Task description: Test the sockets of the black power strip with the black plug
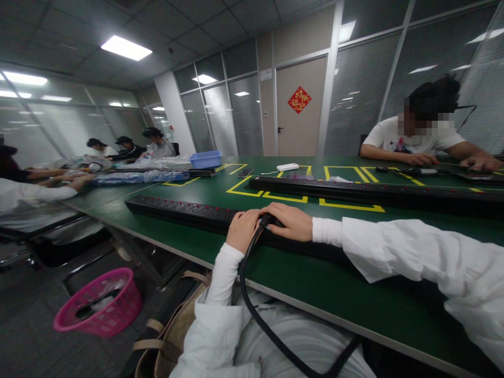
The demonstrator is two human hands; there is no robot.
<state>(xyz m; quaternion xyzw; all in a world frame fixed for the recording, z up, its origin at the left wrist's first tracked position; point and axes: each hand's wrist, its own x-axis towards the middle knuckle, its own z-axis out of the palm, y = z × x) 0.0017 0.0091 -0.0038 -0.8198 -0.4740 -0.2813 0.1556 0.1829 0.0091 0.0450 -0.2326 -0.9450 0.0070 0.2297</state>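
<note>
A long black power strip (pixel 177 209) with a row of red switches lies on the green table in front of me. My right hand (pixel 292 222) is closed around a black plug (pixel 269 219) at the strip's top face. From the plug a thick black cable (pixel 247 283) drops over the table edge to my lap. My left hand (pixel 241 231) lies over the strip right beside the plug, its fingers curled onto the strip. Both hands cover the part of the strip under the plug, so the socket there is hidden.
A second long black power strip (pixel 354 190) lies farther back on the right. Yellow tape (pixel 350 207) marks the green table (pixel 220 257). A blue bin (pixel 205 159) and plastic-wrapped items (pixel 137 177) stand left. A pink basket (pixel 114 315) sits on the floor. Several people work around the table.
</note>
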